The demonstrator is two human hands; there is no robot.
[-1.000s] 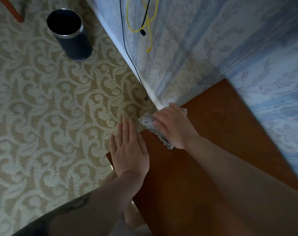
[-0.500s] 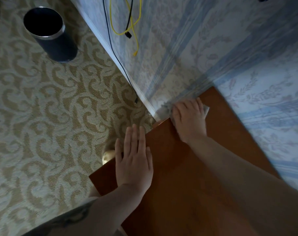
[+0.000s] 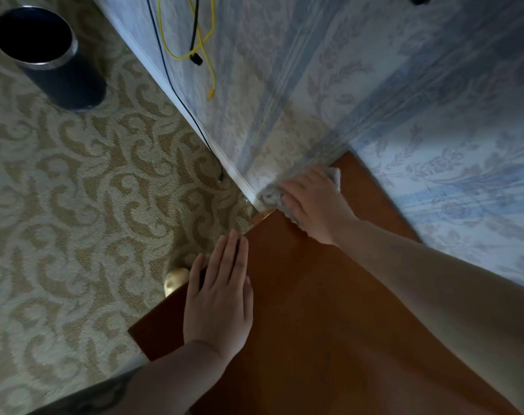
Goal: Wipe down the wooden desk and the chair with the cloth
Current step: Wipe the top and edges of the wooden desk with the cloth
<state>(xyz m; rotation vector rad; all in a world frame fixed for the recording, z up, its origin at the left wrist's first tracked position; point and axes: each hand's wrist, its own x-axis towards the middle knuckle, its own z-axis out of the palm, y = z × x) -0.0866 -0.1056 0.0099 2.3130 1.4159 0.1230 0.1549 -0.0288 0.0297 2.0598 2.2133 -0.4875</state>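
Where the patterned beige carpet (image 3: 75,190) meets the blue floral wallpapered wall (image 3: 389,85), the reddish-brown wooden surface (image 3: 314,324) fills the lower right, its far edge against that wall. Standing on the carpet at upper left is a dark cylindrical waste bin (image 3: 49,55) with a metal rim. Down the wall hang a yellow cable (image 3: 208,55) and a black cable (image 3: 177,94). Flat on the surface near its left edge lies the left hand (image 3: 219,298), fingers straight and together. At the far corner, the right hand (image 3: 314,202) presses a crumpled pale grey cloth (image 3: 271,196) onto the surface, against the wall.
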